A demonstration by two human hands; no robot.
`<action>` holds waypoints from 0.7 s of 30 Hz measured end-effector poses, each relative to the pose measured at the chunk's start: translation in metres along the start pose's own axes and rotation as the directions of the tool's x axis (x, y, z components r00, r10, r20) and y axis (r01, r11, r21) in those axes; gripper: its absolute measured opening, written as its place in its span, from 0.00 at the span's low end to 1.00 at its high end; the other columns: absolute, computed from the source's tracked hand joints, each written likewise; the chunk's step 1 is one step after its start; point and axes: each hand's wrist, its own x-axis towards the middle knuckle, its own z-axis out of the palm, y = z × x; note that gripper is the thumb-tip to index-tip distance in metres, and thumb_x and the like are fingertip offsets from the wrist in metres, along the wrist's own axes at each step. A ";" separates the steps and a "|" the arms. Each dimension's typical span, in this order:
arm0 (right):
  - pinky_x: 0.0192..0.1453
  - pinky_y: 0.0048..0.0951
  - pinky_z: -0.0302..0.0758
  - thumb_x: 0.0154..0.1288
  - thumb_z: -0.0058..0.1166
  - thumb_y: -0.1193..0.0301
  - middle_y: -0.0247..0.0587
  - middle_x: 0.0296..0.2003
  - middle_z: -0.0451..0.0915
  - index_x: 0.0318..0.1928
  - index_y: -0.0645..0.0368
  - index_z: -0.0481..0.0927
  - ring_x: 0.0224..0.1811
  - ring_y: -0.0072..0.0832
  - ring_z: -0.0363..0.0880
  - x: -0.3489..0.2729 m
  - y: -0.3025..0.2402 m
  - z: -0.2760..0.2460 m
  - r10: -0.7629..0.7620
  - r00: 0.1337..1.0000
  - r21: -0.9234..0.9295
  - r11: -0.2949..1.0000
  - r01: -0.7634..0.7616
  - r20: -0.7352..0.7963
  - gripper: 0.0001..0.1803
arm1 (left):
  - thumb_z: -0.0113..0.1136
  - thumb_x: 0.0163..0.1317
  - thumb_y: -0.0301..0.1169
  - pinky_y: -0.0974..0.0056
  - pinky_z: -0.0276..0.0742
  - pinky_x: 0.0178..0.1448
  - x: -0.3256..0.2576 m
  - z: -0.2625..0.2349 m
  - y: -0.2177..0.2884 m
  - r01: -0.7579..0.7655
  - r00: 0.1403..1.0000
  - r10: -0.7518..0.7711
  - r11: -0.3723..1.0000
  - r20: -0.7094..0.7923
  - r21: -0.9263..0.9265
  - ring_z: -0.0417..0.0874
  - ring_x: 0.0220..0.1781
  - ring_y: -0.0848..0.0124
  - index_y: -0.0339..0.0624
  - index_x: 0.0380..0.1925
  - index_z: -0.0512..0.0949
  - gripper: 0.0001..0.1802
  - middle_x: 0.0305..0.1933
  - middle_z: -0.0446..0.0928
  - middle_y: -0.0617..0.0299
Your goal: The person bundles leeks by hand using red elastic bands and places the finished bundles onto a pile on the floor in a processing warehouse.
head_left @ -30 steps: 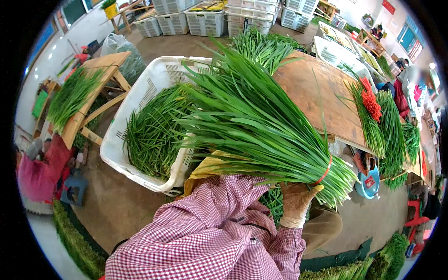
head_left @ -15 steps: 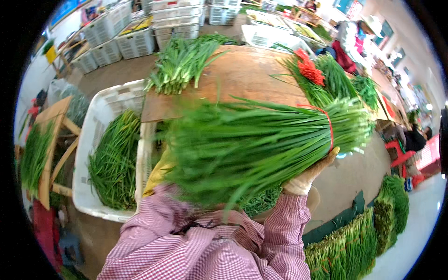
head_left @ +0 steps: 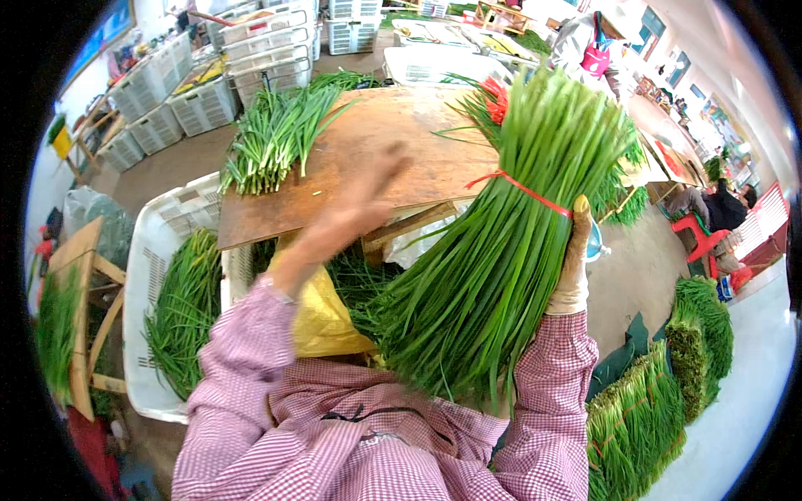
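Observation:
My right hand (head_left: 575, 260) grips a thick bundle of long green chives (head_left: 501, 250), tied with a red band, leaf tips pointing down toward my chest. My left hand (head_left: 355, 213) is blurred in motion, fingers apart, reaching out over the wooden board table (head_left: 393, 154). It holds nothing. A loose pile of chives (head_left: 276, 134) lies on the table's far left corner. Both arms wear pink checked sleeves.
A white plastic crate (head_left: 154, 275) with chives stands left of the table. Stacked white crates (head_left: 209, 83) line the back. Tied chive bundles (head_left: 660, 392) lie on the floor at right. A person in a pink apron (head_left: 593, 42) stands beyond the table.
The bundle has swung from lying across in front of me to nearly upright in my right hand. My left hand has come free and moves out over the table.

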 end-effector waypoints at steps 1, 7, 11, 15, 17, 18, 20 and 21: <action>0.43 0.28 0.79 0.59 0.50 0.47 0.41 0.45 0.77 0.55 0.58 0.68 0.41 0.29 0.79 0.000 -0.003 0.009 -0.006 1.000 -0.069 0.998 0.007 0.013 0.32 | 0.50 0.56 0.46 0.58 0.44 0.72 0.016 0.021 -0.008 -0.011 0.997 0.016 0.998 0.074 -0.061 0.49 0.72 0.61 0.43 0.67 0.41 0.45 0.71 0.41 0.51; 0.42 0.22 0.75 0.60 0.55 0.58 0.36 0.41 0.77 0.50 0.60 0.72 0.37 0.21 0.77 0.038 0.021 0.053 0.103 0.993 -0.289 0.954 -0.081 0.060 0.23 | 0.49 0.60 0.55 0.63 0.71 0.56 -0.015 0.086 -0.036 0.277 0.928 -0.373 0.678 0.006 -0.680 0.69 0.58 0.67 0.40 0.63 0.54 0.40 0.60 0.64 0.56; 0.45 0.21 0.72 0.57 0.59 0.58 0.36 0.43 0.77 0.61 0.58 0.60 0.41 0.21 0.75 0.061 0.051 0.041 0.265 0.925 -0.574 0.816 -0.065 0.271 0.35 | 0.44 0.61 0.57 0.63 0.74 0.52 -0.024 0.091 -0.057 0.123 0.873 -0.448 0.585 -0.193 -0.801 0.75 0.51 0.68 0.45 0.59 0.64 0.34 0.54 0.72 0.60; 0.54 0.23 0.67 0.59 0.56 0.62 0.37 0.47 0.75 0.61 0.60 0.62 0.48 0.22 0.71 0.015 0.075 -0.001 0.547 0.785 -0.784 0.606 -0.133 0.290 0.32 | 0.50 0.61 0.52 0.63 0.75 0.51 -0.034 0.026 -0.070 -0.055 0.823 -0.367 0.709 -0.434 -0.703 0.76 0.48 0.68 0.43 0.57 0.66 0.31 0.52 0.73 0.60; 0.42 0.18 0.70 0.62 0.51 0.64 0.32 0.38 0.78 0.53 0.63 0.72 0.38 0.16 0.73 -0.013 0.114 -0.070 0.535 0.844 -0.663 0.646 -0.380 0.037 0.21 | 0.49 0.62 0.51 0.62 0.74 0.52 -0.030 -0.004 -0.060 0.012 0.648 -0.446 0.817 -0.618 -0.576 0.74 0.51 0.67 0.42 0.58 0.65 0.31 0.54 0.71 0.60; 0.34 0.18 0.69 0.64 0.49 0.61 0.31 0.35 0.78 0.47 0.62 0.75 0.33 0.17 0.72 -0.026 0.125 -0.086 0.500 0.852 -0.631 0.614 -0.474 -0.155 0.19 | 0.50 0.61 0.51 0.62 0.73 0.53 -0.034 -0.017 -0.054 -0.055 0.710 -0.364 0.825 -0.603 -0.563 0.73 0.52 0.66 0.43 0.59 0.64 0.32 0.55 0.71 0.59; 0.17 0.17 0.59 0.66 0.44 0.60 0.30 0.24 0.76 0.39 0.60 0.76 0.15 0.16 0.66 -0.047 0.129 -0.107 0.536 0.824 -0.698 0.519 -0.494 -0.185 0.16 | 0.52 0.59 0.53 0.59 0.72 0.55 -0.032 -0.033 -0.035 -0.014 0.611 -0.408 0.851 -0.678 -0.524 0.72 0.54 0.65 0.42 0.59 0.62 0.35 0.56 0.69 0.57; 0.14 0.17 0.57 0.66 0.43 0.56 0.31 0.18 0.75 0.38 0.58 0.78 0.12 0.14 0.65 -0.058 0.140 -0.118 0.495 0.846 -0.635 0.594 -0.494 -0.195 0.19 | 0.53 0.58 0.53 0.58 0.71 0.55 -0.033 -0.044 -0.039 -0.028 0.606 -0.403 0.851 -0.686 -0.525 0.72 0.54 0.63 0.41 0.60 0.61 0.36 0.56 0.69 0.55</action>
